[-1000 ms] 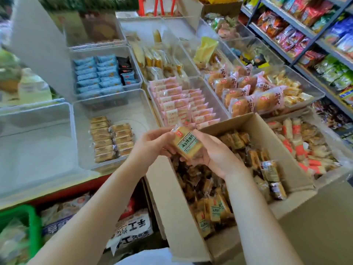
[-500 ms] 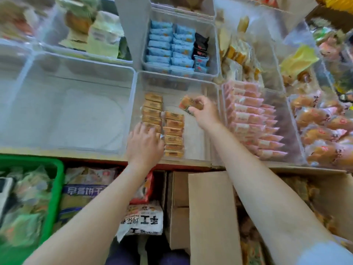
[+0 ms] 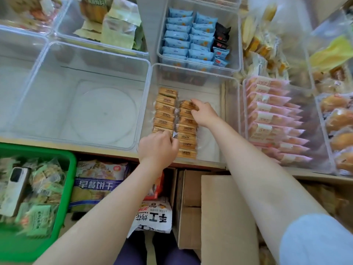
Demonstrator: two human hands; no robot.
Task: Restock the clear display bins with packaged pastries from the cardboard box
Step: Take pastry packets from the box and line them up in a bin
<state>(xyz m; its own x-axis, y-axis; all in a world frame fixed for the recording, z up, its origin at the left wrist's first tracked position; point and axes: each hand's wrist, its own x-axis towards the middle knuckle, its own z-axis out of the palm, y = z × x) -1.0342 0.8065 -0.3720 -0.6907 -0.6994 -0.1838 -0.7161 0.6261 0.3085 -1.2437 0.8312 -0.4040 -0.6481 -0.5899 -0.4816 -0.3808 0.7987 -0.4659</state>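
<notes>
Pastries (image 3: 175, 122): two rows in bin (image 3: 230, 119), under my fingers.
Left hand (image 3: 158, 145): I pinch the near-row packet's edge.
Right hand (image 3: 204, 112): fingers curled onto the far-row packet.
Box (image 3: 227, 217): behind both wrists.

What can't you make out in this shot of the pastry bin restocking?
Head view only:
- Near end of the left pastry row: covered by the left hand.
- Cardboard box contents: hidden by its flap and the right arm.
- Green basket packets: blurred.
</notes>
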